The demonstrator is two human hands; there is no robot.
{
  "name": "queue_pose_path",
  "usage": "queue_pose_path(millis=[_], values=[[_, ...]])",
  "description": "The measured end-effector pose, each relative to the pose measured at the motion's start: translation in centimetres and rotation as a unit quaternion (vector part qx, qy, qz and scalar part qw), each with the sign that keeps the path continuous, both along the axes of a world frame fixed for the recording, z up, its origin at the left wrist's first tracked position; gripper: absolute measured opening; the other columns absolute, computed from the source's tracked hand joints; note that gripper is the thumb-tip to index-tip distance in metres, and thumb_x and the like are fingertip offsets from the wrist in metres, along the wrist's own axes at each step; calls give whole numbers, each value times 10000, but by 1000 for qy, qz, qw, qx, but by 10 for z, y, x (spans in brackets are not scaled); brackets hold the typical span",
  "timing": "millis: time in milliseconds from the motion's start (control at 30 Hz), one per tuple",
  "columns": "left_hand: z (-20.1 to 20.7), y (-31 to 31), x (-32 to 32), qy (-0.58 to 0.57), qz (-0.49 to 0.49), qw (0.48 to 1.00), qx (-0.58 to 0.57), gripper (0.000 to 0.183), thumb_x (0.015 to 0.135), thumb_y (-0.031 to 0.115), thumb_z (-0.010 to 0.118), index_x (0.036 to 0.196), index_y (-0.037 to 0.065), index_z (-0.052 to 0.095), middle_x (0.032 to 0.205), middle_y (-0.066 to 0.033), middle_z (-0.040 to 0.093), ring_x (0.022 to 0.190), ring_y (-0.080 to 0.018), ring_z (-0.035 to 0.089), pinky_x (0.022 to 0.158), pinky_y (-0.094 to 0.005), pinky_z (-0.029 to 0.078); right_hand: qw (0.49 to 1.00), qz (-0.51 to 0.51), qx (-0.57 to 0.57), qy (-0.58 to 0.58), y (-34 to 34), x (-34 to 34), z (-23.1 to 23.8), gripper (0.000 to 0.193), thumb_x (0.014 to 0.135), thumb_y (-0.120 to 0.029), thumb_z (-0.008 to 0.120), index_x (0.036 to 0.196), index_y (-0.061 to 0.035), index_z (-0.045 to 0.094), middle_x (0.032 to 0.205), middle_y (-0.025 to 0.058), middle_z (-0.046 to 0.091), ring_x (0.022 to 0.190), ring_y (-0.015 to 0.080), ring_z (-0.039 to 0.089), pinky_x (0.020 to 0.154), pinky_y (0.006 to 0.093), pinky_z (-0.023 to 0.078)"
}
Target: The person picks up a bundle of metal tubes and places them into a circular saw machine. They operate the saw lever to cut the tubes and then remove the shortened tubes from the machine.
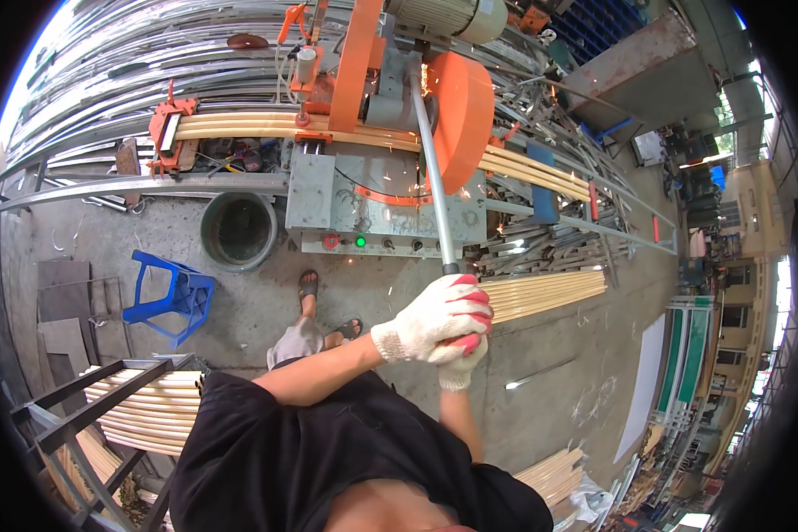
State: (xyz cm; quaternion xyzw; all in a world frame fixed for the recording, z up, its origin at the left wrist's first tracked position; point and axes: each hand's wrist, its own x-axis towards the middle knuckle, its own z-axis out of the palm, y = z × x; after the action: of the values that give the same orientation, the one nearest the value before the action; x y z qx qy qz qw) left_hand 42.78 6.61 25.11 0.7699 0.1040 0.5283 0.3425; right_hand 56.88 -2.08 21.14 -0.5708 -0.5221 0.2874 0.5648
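Head view: both gloved hands are clamped together on the grey lever handle point(434, 177) — left hand point(439, 315) uppermost, right hand point(459, 363) beneath. The handle's long axis runs straight ahead to the orange saw guard point(461, 106), sparks seen above the pale tubes point(239, 126).

Bright daylight, sharp centre, fisheye bending, black vignetted rim
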Motion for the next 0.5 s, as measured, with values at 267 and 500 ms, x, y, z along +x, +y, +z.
queue_pose_path(millis=[267, 500], values=[[19, 56, -133, 83, 157, 983, -46, 507, 828, 217, 747, 1284, 33, 625, 1339, -196, 613, 1316, -392, 539, 1142, -578, 373, 946, 140, 279, -90, 114, -13, 126, 279, 995, -209, 472, 790, -23, 512, 883, 152, 620, 890, 358, 634, 1020, 619, 448], [-168, 141, -274, 289, 446, 819, -216, 548, 809, 117, 745, 1329, 26, 598, 1332, -204, 636, 1287, -369, 572, 1106, -442, 440, 918, 80, 389, 0, 321, -28, 322, 482, 1076, -418, 412, 1043, 5, 640, 903, 160, 657, 856, 323, 659, 919, 472, 538]])
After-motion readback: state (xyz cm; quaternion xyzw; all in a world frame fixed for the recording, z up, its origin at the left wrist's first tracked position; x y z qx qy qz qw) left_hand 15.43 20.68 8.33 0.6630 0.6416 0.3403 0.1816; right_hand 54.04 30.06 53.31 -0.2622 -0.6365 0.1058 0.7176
